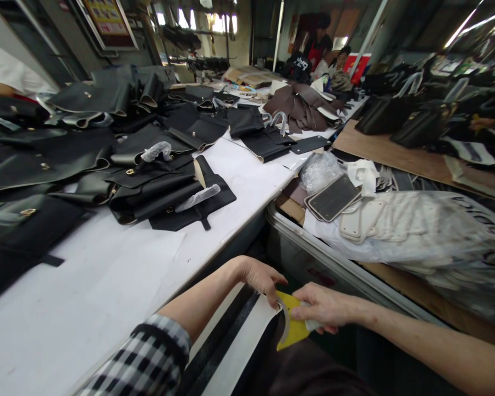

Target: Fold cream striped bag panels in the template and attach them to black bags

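In the lower middle, my right hand [324, 305] is closed around a flat yellow scraper [297, 330] with a concave grey edge on its left side. Something whitish shows under its fingers. My left hand [264, 279] bends down over the upper end of a black leather piece with a pale band [241, 335], its thumb and fingers closed at that edge. The scraper's curved edge lies right beside those fingertips; whether it touches the piece I cannot tell. The leather piece slants down toward my lap, over dark brown cloth [309, 368].
On the left, a white table [119, 286] bears several black leather bag parts [160, 192] with gold clasps. Brown leather pieces [299, 104] lie farther back. A metal-rimmed bin [334, 247] on the right holds pale panels [363, 220] and plastic wrap. People [313, 55] are in the background.
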Motion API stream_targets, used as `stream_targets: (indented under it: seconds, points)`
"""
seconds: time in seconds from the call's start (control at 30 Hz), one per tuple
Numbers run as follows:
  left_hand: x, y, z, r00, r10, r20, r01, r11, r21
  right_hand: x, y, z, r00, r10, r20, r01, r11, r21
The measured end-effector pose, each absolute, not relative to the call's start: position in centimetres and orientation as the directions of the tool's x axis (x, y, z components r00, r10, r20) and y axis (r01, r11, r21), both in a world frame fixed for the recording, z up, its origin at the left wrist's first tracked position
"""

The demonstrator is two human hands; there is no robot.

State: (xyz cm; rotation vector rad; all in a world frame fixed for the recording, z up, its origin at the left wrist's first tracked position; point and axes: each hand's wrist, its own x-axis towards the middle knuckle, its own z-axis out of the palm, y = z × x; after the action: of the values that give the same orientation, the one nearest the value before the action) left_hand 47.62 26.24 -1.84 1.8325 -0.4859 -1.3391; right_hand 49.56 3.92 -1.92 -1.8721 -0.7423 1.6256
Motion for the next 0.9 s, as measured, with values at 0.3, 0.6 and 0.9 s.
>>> stream_targets:
  seconds: [0.3,0.6,0.9]
  points:
    - [47.4,26.6,-2.2,0.336,-0.753,-0.566,0.145,-0.552,0.821,49.0,4.6,-1.6,0.111,0.688,-0.717,0.049,-0.724,-0.688]
    - [47.8,27.0,-2.5,0.315,-0.802,-0.508,0.057,-0.519,0.853,48.2,4.9,-1.8,0.131,0.624,-0.770,-0.038,-0.773,-0.633]
    - [48.0,27.4,-2.3,0.318,-0.827,-0.463,-0.023,-0.495,0.869,47.2,5.3,-1.5,0.109,0.641,-0.760,-0.184,-0.738,-0.649]
